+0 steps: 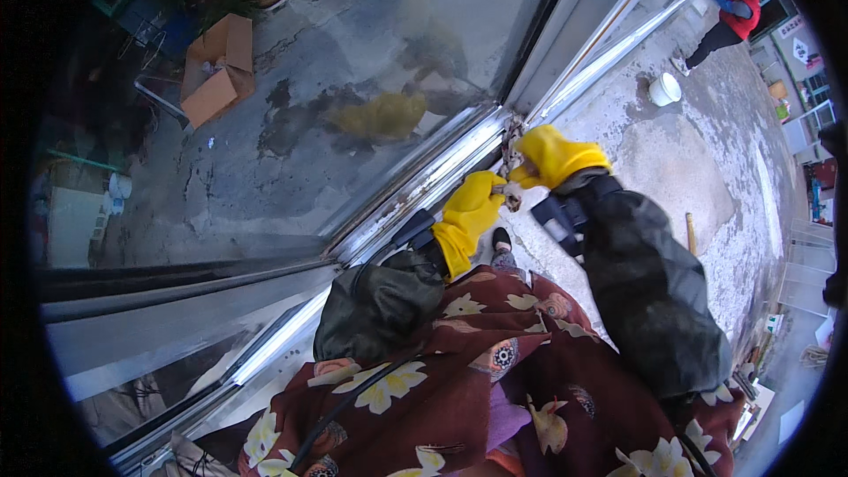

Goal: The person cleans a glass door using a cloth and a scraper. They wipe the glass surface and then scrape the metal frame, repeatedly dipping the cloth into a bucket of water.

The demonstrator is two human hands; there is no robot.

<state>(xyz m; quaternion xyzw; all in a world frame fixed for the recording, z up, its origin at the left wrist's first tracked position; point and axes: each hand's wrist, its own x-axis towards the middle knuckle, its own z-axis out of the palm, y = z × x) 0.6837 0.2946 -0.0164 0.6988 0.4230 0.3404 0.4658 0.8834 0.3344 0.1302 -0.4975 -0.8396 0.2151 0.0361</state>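
Yellow rubber gloves cover both my hands. My left hand [472, 212] is closed on one end of a wet, grey-brown rag [511, 199] beside the metal window frame [424, 175]. My right hand [556, 154], slightly blurred, is curled at another part of the rag, close to the frame's lower corner. Its fingertips are partly hidden, but the fingers seem bent around the cloth. Left of my hands stretches a large glass pane [371, 33], which reflects the yard and a yellow glove.
On the wet concrete ground [682, 172] stand a white bucket [664, 89] and, nearer, a wooden stick [691, 233]. A person in a red vest [745, 13] reaches toward the frame farther off. An open cardboard box [222, 73] shows in the pane. My shoe [501, 238] is below my hands.
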